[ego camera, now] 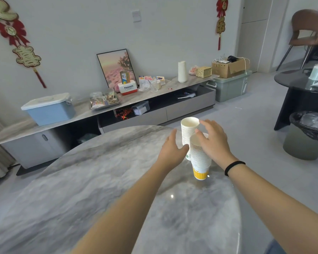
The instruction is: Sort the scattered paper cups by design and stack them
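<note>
both hands spread: my left hand [170, 149] beside the green stack [188, 136], my right hand [214, 142] over the yellow stack [200, 158] on the table [81, 189].

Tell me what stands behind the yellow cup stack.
Behind the yellow stack stands a second, taller cup stack with a green-printed bottom cup. Its lower right side is covered by the yellow stack and the right hand, so its full print cannot be seen.
</note>
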`<action>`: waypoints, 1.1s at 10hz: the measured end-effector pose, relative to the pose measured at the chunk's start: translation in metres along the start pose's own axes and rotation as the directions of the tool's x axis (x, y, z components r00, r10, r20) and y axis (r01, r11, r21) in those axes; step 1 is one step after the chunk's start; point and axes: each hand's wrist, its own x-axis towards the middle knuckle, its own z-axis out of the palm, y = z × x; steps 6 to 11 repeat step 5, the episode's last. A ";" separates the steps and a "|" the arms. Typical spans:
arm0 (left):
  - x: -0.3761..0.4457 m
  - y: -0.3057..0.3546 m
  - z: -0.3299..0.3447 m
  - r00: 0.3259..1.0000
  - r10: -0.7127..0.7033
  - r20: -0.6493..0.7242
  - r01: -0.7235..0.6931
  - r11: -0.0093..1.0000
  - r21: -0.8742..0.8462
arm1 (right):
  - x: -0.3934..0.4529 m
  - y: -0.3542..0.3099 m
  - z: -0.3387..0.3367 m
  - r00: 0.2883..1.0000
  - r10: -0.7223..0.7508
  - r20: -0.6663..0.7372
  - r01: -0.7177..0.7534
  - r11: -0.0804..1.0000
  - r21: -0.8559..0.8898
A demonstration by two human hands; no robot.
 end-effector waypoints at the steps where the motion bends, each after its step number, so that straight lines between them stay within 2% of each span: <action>1: 0.016 -0.015 -0.032 0.989 0.086 -0.122 -0.066 0.985 0.157 | 0.012 -0.031 0.011 0.985 -0.159 0.069 0.160 0.987 -0.004; 2: 0.038 -0.031 -0.063 0.962 0.197 -0.187 -0.132 0.941 0.310 | 0.033 -0.060 0.028 0.959 -0.271 0.081 0.271 0.962 0.005; 3: 0.059 -0.039 -0.110 0.945 0.245 -0.215 -0.120 0.875 0.468 | 0.064 -0.095 0.042 0.947 -0.317 0.056 0.317 0.948 -0.003; 5: 0.060 0.000 -0.218 0.921 0.263 -0.287 -0.003 0.743 0.669 | 0.097 -0.179 0.020 0.938 -0.345 0.023 0.343 0.938 0.054; 11: 0.060 0.000 -0.218 0.921 0.263 -0.287 -0.003 0.743 0.669 | 0.097 -0.179 0.020 0.938 -0.345 0.023 0.343 0.938 0.054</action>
